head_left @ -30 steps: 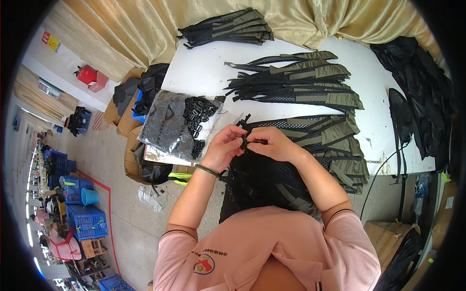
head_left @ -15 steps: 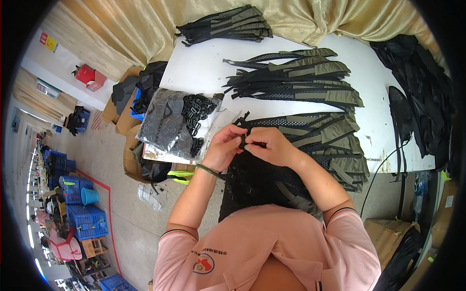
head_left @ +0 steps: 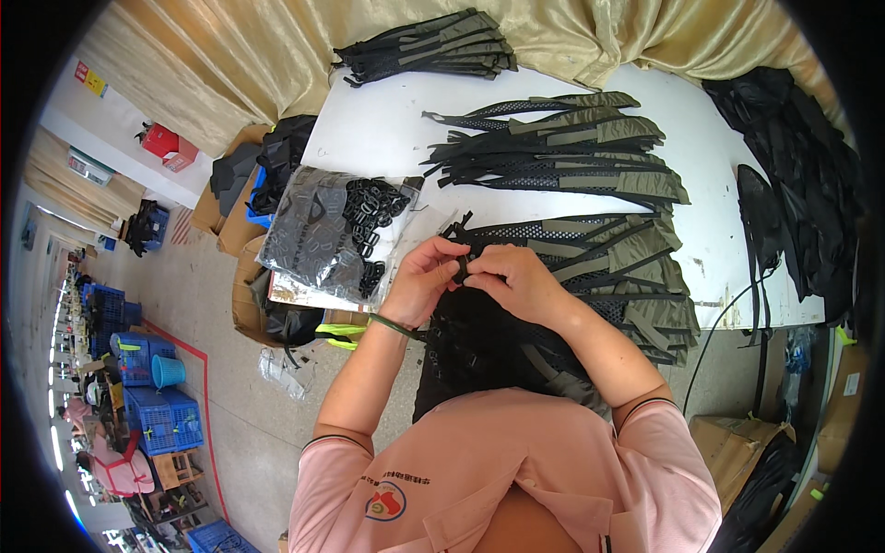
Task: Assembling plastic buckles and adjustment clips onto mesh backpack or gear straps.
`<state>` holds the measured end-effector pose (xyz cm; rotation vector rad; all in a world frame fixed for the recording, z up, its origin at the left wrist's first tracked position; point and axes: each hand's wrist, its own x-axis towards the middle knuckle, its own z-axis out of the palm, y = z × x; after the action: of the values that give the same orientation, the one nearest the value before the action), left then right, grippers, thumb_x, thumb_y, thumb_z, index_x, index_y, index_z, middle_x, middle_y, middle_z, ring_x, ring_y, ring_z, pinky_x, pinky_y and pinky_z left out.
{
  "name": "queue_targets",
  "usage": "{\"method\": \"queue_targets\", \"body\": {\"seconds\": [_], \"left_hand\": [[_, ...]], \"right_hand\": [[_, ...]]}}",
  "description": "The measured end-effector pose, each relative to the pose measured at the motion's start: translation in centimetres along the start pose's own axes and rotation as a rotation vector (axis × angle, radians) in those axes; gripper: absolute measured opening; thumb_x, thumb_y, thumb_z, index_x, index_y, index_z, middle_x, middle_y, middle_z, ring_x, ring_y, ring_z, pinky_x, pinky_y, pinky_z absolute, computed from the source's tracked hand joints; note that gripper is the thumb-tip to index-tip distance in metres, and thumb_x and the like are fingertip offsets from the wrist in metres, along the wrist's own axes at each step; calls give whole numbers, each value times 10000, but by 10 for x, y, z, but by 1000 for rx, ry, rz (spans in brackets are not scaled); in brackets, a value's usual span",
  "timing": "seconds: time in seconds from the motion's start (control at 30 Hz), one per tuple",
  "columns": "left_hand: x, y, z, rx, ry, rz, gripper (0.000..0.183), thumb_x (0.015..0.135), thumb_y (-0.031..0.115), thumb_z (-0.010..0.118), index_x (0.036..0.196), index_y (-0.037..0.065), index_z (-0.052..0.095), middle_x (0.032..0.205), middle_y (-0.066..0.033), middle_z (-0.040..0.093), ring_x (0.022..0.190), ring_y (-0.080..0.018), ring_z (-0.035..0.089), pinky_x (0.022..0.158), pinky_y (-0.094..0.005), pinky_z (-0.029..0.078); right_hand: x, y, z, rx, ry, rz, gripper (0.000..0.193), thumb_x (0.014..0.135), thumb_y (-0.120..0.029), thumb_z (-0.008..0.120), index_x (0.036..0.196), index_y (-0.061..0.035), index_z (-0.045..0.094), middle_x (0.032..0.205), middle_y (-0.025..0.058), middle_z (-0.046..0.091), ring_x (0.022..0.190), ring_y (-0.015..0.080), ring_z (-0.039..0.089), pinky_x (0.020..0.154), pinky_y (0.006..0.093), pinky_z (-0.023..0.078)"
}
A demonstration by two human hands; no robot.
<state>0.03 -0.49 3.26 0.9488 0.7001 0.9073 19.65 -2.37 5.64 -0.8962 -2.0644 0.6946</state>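
My left hand [head_left: 422, 279] and my right hand [head_left: 513, 280] meet at the near edge of the white table. Both are closed, pinching a small black strap end [head_left: 463, 268] between thumbs and fingers. Whether a buckle sits on it cannot be made out. Below the hands, black fabric [head_left: 479, 336] hangs over the edge onto my lap. Right beside my right hand lies a fanned row of olive and black mesh strap panels [head_left: 636, 244]. To the left of my left hand, a clear plastic bag [head_left: 309, 235] lies with several black plastic buckles [head_left: 373, 207] spilling at its opening.
More mesh panels [head_left: 572, 147] and a bundle [head_left: 433, 46] lie farther back on the white table [head_left: 369, 138]. Dark fabric pieces [head_left: 784, 166] hang at the right edge. Cardboard boxes [head_left: 247, 295] stand at the left; blue crates [head_left: 166, 419] and a person in pink [head_left: 120, 465] are farther off.
My right fingers have shifted slightly at the black strap end; the black end that stuck out under them no longer shows. My left hand stays nearly in place.
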Motion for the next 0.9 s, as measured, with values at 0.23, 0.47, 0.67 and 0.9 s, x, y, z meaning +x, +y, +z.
{"method": "queue_targets", "body": {"seconds": [0.23, 0.47, 0.67, 0.9], "left_hand": [[1, 4, 12, 18, 63, -5, 200, 866, -19, 561, 1050, 58, 582, 953, -11, 592, 809, -79, 546, 661, -207, 429], [0, -3, 21, -469, 85, -68, 60, 916, 116, 558, 961, 77, 569, 881, -35, 614, 713, -121, 585, 635, -240, 453], [7, -5, 35, -82, 206, 37, 63, 906, 117, 589, 925, 65, 558, 809, -34, 620, 665, -109, 601, 582, -237, 486], [10, -10, 33, 19, 257, 127, 38, 924, 99, 559, 931, 63, 567, 828, -14, 620, 674, -80, 571, 611, -211, 477]], "right_hand": [[-1, -1, 4, 463, 142, 402, 141, 764, -53, 689, 895, -57, 637, 738, 69, 629, 677, 219, 603, 661, 326, 462], [3, 4, 0, -138, 286, -101, 190, 724, -29, 696, 889, -109, 651, 786, 49, 602, 732, 225, 564, 798, 343, 410], [-1, 0, 6, 247, 379, -5, 174, 754, 33, 645, 890, -71, 610, 749, 35, 561, 701, 179, 538, 675, 276, 427], [-2, 5, -3, 674, 133, 476, 203, 798, 41, 648, 921, -54, 517, 729, -50, 497, 643, 14, 444, 579, 159, 363]]}}
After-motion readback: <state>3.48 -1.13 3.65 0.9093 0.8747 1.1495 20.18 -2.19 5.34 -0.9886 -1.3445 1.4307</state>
